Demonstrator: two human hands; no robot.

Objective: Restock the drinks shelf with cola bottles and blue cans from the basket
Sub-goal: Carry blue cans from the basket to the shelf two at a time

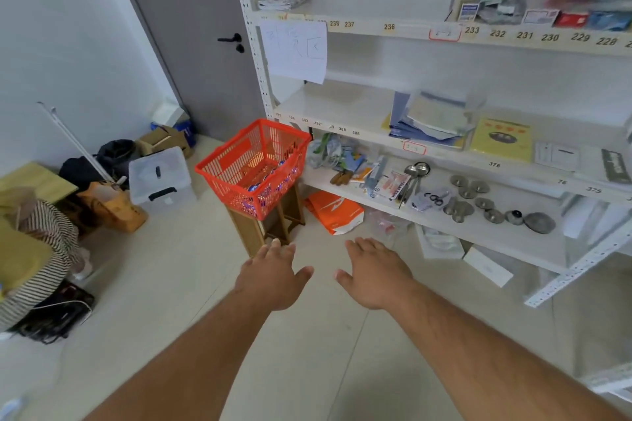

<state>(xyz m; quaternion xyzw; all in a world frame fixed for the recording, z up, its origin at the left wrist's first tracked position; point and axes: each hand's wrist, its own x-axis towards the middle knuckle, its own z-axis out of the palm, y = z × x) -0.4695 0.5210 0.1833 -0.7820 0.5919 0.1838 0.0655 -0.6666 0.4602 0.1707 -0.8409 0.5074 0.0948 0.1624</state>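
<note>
- Left grip: palm down over the floor, fingers spread & straight, holding nothing; reaches fwd toward the stool.
- Right grip: beside the left, a gap between them, fingers also apart & relaxed, nothing in it.
- Far left: striped cloth piled w/ other stuff; clear lidded storage box on the floor near the grey door.
- Centre: red basket sits tilted on a wooden stool, just beside the shelf unit's left post. Blue cans visible inside thru the mesh; can't make out cola bottles.
- Right: white shelf unit w/ numbered edge labels; lower shelf carries spoons, round metal pieces, packets. Orange bag on the floor under it.
</note>
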